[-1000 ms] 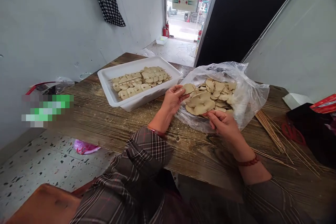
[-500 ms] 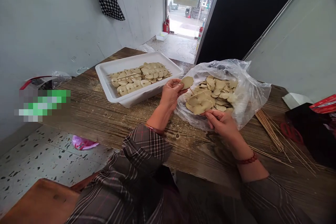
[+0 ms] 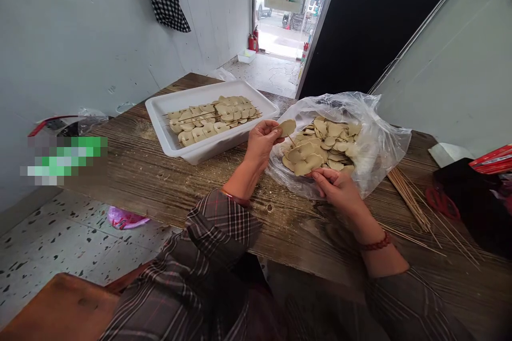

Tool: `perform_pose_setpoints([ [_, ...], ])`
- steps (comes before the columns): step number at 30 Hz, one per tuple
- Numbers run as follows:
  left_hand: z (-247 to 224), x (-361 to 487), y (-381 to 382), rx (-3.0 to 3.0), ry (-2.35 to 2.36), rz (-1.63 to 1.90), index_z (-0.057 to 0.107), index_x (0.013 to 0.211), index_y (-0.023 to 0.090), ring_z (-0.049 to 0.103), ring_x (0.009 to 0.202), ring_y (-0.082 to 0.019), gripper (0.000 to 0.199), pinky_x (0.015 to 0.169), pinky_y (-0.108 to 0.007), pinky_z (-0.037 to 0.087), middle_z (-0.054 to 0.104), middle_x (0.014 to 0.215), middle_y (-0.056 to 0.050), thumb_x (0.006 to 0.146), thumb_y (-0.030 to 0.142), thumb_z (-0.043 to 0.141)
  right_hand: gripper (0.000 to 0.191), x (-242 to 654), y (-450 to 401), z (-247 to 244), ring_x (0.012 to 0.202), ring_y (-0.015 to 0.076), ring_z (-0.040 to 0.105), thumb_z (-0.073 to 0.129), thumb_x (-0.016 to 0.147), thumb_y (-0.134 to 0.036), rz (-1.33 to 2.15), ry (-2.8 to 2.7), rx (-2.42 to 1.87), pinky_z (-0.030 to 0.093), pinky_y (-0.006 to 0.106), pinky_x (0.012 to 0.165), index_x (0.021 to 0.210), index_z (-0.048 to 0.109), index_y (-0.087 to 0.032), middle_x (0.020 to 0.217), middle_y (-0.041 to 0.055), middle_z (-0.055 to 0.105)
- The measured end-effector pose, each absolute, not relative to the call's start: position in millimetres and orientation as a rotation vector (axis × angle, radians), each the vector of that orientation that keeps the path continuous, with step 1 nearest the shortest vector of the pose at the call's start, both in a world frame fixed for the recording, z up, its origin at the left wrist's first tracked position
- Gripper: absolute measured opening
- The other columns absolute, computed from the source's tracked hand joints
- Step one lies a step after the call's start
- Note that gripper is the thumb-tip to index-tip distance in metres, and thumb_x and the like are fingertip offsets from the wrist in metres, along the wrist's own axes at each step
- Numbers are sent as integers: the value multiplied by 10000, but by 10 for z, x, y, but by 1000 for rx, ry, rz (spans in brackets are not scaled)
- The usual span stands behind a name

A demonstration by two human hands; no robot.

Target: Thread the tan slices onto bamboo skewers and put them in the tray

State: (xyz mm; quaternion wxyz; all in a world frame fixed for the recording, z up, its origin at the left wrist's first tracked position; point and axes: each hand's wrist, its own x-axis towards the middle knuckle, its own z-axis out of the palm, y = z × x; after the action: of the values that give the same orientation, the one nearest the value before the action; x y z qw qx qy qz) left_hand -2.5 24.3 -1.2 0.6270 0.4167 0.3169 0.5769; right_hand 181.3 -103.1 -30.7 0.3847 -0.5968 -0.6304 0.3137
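My left hand (image 3: 262,143) is closed, pinching one thin, pale beige round slice (image 3: 287,128) between thumb and fingers. In my right hand (image 3: 338,186) is the lower end of a wooden skewer (image 3: 291,140), its fingers pressed together. Several overlapping slices (image 3: 303,159) are threaded on that skewer, and its bare end points up toward the slice in my left hand. Both hands are over the near side of a clear plastic bag (image 3: 376,144) spread open, with a heap of loose slices (image 3: 338,136) in it. What kind of food the slices are, I cannot tell.
Left of the bag, a white tray (image 3: 160,122) holds rows of skewered slices (image 3: 216,117). Loose skewers (image 3: 410,200) lie to the right, near red-handled scissors (image 3: 442,202) and a black box (image 3: 468,197). Everything rests on a wooden table (image 3: 168,192).
My left hand and its slice have shifted very slightly to the right, and the slice is tilted a little more. My right hand stays almost still with the skewer.
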Motion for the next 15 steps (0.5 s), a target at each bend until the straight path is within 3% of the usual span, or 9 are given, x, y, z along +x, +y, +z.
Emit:
perform_pose_setpoints([
  [7, -42, 12, 232, 1125, 752, 1365, 613, 735, 161, 583, 702, -94, 119, 655, -228, 537, 596, 756, 17, 667, 185, 708, 381, 1796, -1044, -284, 482, 125, 443, 503, 938, -461, 728, -1628, -1540, 319, 253, 510, 905, 736, -162, 483, -27, 518],
  [15, -46, 51, 182, 1009, 723, 1270, 588, 758, 151, 611, 667, -95, 189, 677, -260, 560, 597, 734, 20, 669, 192, 749, 387, 1774, -1039, -267, 502, 137, 460, 492, 941, -467, 651, -1632, -1522, 335, 264, 538, 872, 737, -174, 487, -22, 525],
])
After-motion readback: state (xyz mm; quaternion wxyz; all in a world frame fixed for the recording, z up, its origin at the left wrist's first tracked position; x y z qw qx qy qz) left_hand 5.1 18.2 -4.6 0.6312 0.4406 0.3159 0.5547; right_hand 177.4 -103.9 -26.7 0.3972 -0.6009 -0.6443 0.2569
